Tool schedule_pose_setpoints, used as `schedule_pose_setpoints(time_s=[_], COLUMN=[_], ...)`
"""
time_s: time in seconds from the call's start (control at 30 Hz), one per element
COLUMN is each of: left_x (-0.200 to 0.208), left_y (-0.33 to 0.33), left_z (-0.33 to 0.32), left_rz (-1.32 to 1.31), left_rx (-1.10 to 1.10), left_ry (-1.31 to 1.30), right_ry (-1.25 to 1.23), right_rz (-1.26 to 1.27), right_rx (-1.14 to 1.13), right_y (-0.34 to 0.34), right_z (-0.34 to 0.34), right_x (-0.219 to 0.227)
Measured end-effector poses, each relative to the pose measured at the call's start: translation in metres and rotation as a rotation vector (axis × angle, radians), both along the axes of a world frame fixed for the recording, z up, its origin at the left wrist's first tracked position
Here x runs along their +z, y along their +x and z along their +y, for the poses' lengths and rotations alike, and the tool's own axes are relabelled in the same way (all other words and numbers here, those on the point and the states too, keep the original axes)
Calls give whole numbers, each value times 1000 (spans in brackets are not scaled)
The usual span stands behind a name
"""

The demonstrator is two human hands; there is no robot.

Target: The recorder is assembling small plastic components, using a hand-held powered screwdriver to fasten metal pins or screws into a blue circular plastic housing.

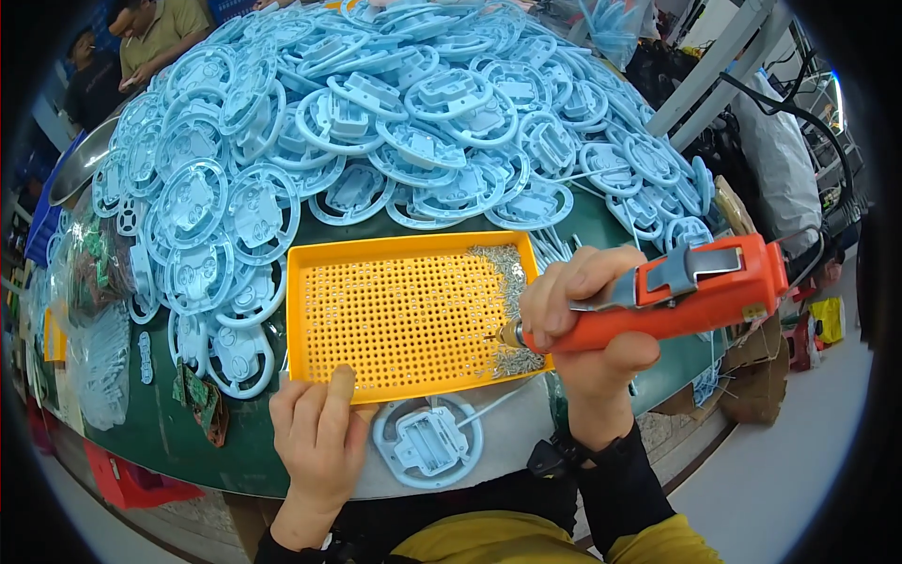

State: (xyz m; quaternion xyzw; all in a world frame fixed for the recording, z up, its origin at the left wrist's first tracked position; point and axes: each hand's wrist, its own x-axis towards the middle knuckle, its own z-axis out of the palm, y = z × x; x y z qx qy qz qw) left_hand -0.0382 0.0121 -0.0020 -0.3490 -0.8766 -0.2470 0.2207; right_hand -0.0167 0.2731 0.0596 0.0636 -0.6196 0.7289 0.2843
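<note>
My right hand (594,310) is wrapped round a red electric screwdriver (667,299) with a grey lever. The tool lies nearly level, and its bit points left over the right part of a yellow perforated tray (413,389). Small silver screws (512,273) are heaped along that side, and many of the tray's holes hold screws too. With fingers curled, my left hand (319,434) grips the tray's near left rim. Just below the tray, a light-blue round plastic part (430,442) with a rectangular compartment and a thin stem lies on a grey mat.
A big pile of similar light-blue parts (404,113) covers the table behind and left of the tray. Green circuit boards (200,399) and a clear bag (99,357) lie at the left. Metal posts (719,70) rise at the back right. Another person (160,38) is at the far left.
</note>
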Motion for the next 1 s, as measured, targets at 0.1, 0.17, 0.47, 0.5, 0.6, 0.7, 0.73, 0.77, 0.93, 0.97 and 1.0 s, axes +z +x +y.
schedule_pose_setpoints(time_s=[0.1, 0.17, 0.47, 0.5, 0.6, 0.7, 0.73, 0.77, 0.93, 0.97, 1.0], left_x=[-1, 2, 1, 1, 10, -2, 4, 12, 6, 5, 0], left_y=[5, 10, 21, 25, 30, 34, 41, 50, 74, 73, 71], left_z=[-13, -23, -18, -20, -22, -22, -24, -20, -14, -11, -8], left_rz=[89, 80, -141, -161, -142, 65, 9, -58, -355, -406, -420], left_rx=[29, 68, 30, 16, -1, -48, -75, -129, -192, -161, -181], left_ry=[-6, 44, 130, 138, 103, 126, 139, 168, 146, 141, 149], right_ry=[-44, -65, -139, -145, -166, -154, -190, -212, -84, -63, -45], right_rz=[47, 74, 155, 162, 143, 37, 18, -7, 32, 33, 29], right_rx=[28, 59, 30, 54, 0, 27, 60, 61, 63, 71, 77], right_y=[-7, -7, 22, 20, 25, 21, 17, 15, 2, 2, 3], right_z=[-9, -16, -2, -3, -4, 4, 2, -3, -18, -14, -9], right_x=[1, 7, -14, -12, -11, -16, -18, -12, -2, -4, -4])
